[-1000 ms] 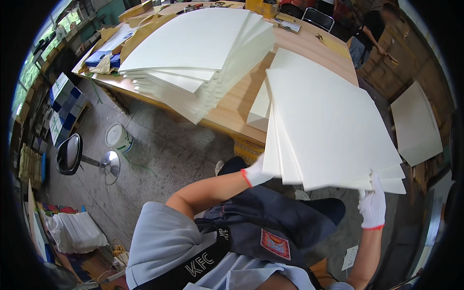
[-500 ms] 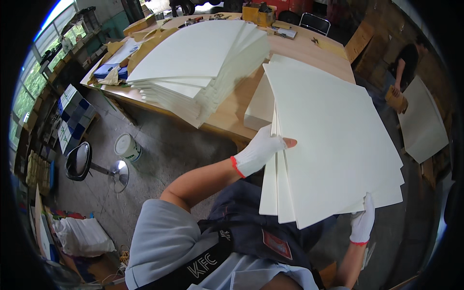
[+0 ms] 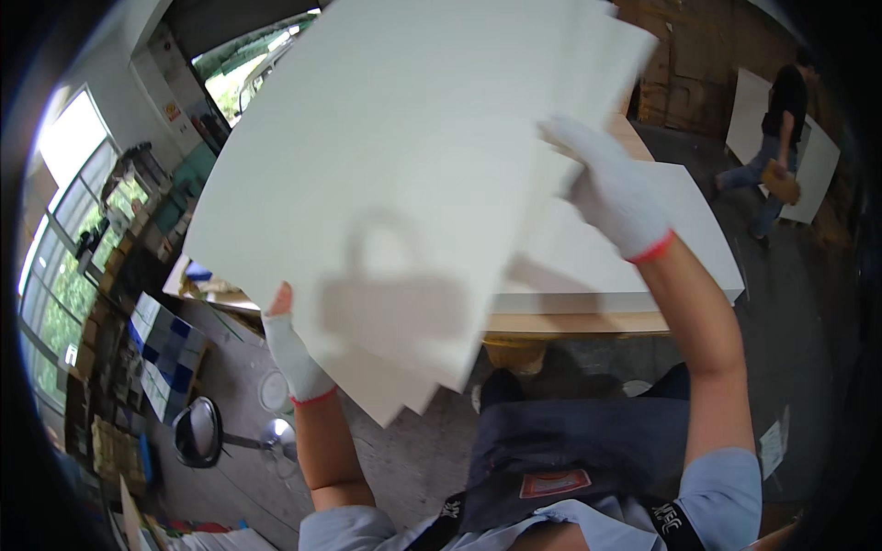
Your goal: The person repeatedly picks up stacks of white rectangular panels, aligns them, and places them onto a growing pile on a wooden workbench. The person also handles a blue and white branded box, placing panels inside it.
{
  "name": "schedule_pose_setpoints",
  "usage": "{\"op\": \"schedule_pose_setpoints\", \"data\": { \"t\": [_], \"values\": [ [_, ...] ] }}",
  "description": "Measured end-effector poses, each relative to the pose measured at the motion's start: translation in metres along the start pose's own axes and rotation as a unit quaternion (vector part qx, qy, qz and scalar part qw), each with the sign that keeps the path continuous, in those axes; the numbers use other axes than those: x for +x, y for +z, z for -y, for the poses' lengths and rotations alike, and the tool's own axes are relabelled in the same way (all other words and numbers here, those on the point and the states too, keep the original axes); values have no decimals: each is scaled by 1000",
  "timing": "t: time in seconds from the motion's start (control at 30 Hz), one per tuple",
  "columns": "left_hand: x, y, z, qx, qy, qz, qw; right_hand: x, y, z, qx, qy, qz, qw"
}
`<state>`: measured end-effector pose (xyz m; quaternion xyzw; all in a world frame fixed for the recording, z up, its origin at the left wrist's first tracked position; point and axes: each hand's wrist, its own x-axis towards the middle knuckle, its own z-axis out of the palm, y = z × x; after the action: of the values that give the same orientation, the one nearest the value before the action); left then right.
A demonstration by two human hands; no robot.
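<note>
Several large white sheets (image 3: 386, 165), slightly fanned out, are held up tilted in front of me above the table. My left hand (image 3: 296, 354), in a white glove with a red cuff and a bare thumb tip, is closed on their lower left edge with the thumb on the front face. At their right edge my right hand (image 3: 611, 193), gloved the same way, has its fingers bent over the sheets, somewhat blurred by motion. A shadow falls on the front sheet. Beneath, a white stack (image 3: 634, 243) lies on the wooden table (image 3: 579, 322).
On the floor to the left are a round stool (image 3: 197, 432) and a white bucket (image 3: 274, 391). Shelving with boxes (image 3: 101, 285) lines the left wall. At the far right a person (image 3: 781, 138) walks carrying a brown piece, near a leaning white board (image 3: 818, 174).
The sheets have moved up and to the left. My right hand has risen from their lower corner to the right edge, and my left hand has shifted left. My view has turned.
</note>
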<state>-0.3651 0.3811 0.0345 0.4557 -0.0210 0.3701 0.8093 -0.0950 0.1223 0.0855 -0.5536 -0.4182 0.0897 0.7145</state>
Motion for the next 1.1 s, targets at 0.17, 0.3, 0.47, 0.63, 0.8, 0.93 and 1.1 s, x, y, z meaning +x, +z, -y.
{"op": "schedule_pose_setpoints", "data": {
  "t": [0.17, 0.3, 0.47, 0.63, 0.8, 0.93, 1.1],
  "values": [
    [85, -45, -6, 41, 58, -108, 992, 31, 170, -54, 251, -30, 28, 967],
    [131, -133, 29, 76, 29, -181, 980, 77, 190, -120, 202, 243, -10, 949],
    [127, -125, 63, 68, -83, -290, 951, 90, 182, -188, 276, 327, -35, 903],
    [126, -147, 63, 43, -68, -261, 962, 92, 188, -211, 269, 292, -32, 917],
    [119, -147, 60, 109, -78, -257, 957, 76, 195, -184, 312, 261, -58, 912],
    [139, -231, 59, 497, 27, -131, 857, 81, 193, -181, 307, 281, -30, 909],
    [79, -140, 64, 58, 66, -213, 973, 2, 125, -129, 283, 290, 73, 911]
  ]
}}
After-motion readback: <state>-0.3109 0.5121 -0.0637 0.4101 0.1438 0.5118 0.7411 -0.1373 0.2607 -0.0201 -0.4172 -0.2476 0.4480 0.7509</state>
